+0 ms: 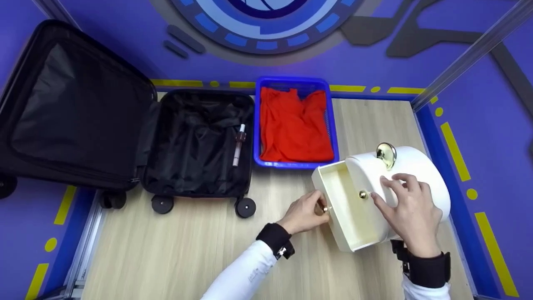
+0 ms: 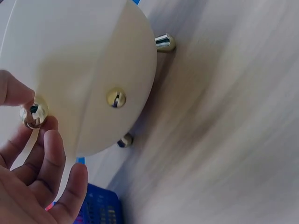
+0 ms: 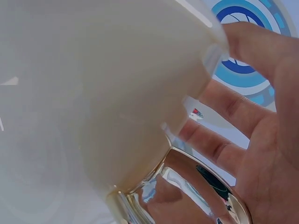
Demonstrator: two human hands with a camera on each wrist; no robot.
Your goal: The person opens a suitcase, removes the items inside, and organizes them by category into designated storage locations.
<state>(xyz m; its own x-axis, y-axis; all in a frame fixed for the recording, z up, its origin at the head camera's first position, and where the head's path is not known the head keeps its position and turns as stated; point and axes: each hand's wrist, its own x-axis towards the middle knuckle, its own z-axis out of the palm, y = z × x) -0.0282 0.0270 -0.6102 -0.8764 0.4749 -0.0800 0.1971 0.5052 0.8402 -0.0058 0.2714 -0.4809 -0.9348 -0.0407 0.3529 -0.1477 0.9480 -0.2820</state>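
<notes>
A white rounded box (image 1: 420, 179) stands at the right with a cream drawer (image 1: 345, 204) pulled out of its left side. My left hand (image 1: 306, 211) pinches the drawer's small gold knob (image 2: 35, 114) between thumb and fingers. Another gold knob (image 2: 116, 97) shows beside it in the left wrist view. My right hand (image 1: 412, 210) is over the box, its bent fingers spread apart and their tips against the white shell. Close to its thumb is an upper gold knob (image 1: 364, 194). A shiny gold oval piece (image 1: 386, 155) stands up from the box.
An open black suitcase (image 1: 195, 187) lies at the left, with a slim pinkish tube (image 1: 237, 150) in it. Between suitcase and box, a blue basket (image 1: 291, 165) holds folded red cloth (image 1: 295, 129). Blue panels (image 1: 479, 104) surround the wooden table (image 1: 187, 258).
</notes>
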